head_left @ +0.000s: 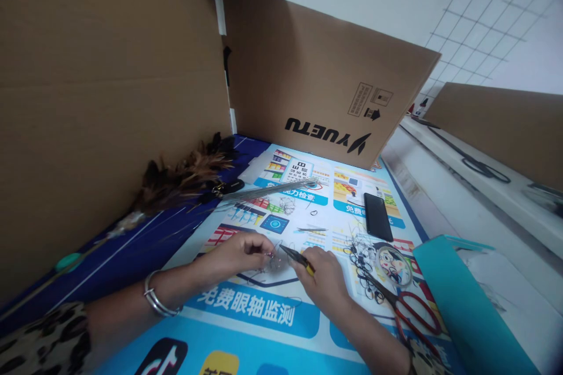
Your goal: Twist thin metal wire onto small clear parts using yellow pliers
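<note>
My left hand is closed in a pinch on a small, thin wire piece, whose exact shape is too fine to make out. Wrapped around the yellow handle of a pair of pliers is my right hand. The dark jaws point left towards the wire piece; whether they touch it I cannot tell. Beyond the hands, a few short wires and a small dark ring lie on the printed sheet. A bundle of long straight wires stretches across farther back.
Right of my hands lie black-and-wire loops, a round patterned dish, red-handled scissors and a black phone. A teal box stands at the right. Cardboard walls rise behind, with a feather duster along the left.
</note>
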Tool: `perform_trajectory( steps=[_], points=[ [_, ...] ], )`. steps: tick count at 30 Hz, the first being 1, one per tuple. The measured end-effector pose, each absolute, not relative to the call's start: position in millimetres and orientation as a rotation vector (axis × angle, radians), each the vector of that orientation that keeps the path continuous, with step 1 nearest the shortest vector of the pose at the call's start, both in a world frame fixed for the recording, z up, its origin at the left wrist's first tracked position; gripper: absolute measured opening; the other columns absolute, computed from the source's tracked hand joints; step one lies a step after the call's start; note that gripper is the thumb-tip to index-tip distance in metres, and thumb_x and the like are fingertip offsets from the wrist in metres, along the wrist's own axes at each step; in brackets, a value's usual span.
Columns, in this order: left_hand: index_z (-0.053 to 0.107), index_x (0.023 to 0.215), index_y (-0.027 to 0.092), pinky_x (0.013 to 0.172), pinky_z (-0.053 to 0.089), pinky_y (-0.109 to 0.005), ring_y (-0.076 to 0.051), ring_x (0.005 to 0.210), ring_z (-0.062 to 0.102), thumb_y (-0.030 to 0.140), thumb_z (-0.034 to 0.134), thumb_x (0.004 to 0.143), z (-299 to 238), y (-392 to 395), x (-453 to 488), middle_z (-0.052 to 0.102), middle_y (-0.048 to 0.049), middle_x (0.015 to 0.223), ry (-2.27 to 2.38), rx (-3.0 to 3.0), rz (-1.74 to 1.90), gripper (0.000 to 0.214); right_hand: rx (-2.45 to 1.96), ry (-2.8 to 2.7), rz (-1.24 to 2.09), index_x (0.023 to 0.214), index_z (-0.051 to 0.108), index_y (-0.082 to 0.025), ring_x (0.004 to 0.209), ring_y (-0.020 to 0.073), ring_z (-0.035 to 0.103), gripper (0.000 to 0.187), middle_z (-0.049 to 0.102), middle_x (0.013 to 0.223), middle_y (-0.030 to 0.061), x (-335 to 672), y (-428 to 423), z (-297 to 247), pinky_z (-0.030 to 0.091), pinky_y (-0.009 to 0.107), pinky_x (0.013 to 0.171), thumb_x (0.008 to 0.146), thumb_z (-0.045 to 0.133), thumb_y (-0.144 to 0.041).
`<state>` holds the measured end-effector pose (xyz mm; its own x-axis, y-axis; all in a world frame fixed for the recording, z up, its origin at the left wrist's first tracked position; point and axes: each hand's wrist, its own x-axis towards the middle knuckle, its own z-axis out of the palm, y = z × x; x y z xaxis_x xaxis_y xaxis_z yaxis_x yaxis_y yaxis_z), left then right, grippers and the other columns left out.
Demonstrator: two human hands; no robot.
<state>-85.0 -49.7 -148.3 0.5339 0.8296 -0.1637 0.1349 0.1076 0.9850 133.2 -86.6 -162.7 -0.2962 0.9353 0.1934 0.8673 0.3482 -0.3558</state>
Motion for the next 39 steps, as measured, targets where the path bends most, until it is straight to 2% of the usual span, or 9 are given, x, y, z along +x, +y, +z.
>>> perform_trajectory(
  steps=[5,11,16,27,39],
  points=[
    [0.061,0.076,0.015,0.059,0.043,-0.024,-0.012,0.06,0.055,0.021,0.058,0.067,-138,-52,-84,0.059,-0.0028,0.08,0.935,1.334,0.693,0.011,-1.583,-2.258,0.245,0.078,0.054,-0.019,0.072,0.0149,0.049,0.025,0.055,0.074,0.0018,133,-87,-162,0.028,0.023,0.06,0.086,0.044,-0.04],
    [0.06,0.077,0.014,0.055,0.041,-0.022,-0.011,0.056,0.052,0.017,0.057,0.066,-137,-51,-85,0.056,-0.0005,0.069,0.92,1.321,0.681,0.012,-1.586,-2.254,0.236,0.077,0.053,-0.019,0.071,0.0147,0.049,0.026,0.054,0.073,0.0017,133,-87,-161,0.028,0.023,0.06,0.086,0.043,-0.041],
    [0.058,0.077,0.014,0.054,0.041,-0.022,-0.01,0.055,0.05,0.017,0.058,0.065,-139,-50,-84,0.056,-0.0008,0.071,0.92,1.322,0.662,0.013,-1.589,-2.256,0.236,0.078,0.053,-0.019,0.071,0.0152,0.049,0.026,0.054,0.073,0.0021,133,-87,-163,0.027,0.023,0.06,0.086,0.044,-0.041],
    [0.054,0.075,0.015,0.053,0.039,-0.021,-0.009,0.054,0.048,0.02,0.061,0.068,-157,-48,-85,0.052,0.003,0.062,0.855,1.341,0.623,0.012,-1.583,-2.257,0.275,0.08,0.053,-0.019,0.073,0.0156,0.048,0.026,0.054,0.074,0.0023,133,-87,-163,0.028,0.023,0.062,0.087,0.043,-0.041],
    [0.05,0.072,0.015,0.049,0.038,-0.019,-0.007,0.051,0.042,0.027,0.062,0.068,-151,-49,-81,0.046,0.0046,0.064,0.864,1.357,0.635,0.017,-1.585,-2.262,0.271,0.08,0.053,-0.019,0.073,0.0155,0.048,0.026,0.054,0.075,0.0017,133,-87,-164,0.027,0.023,0.062,0.087,0.043,-0.042]
  ],
)
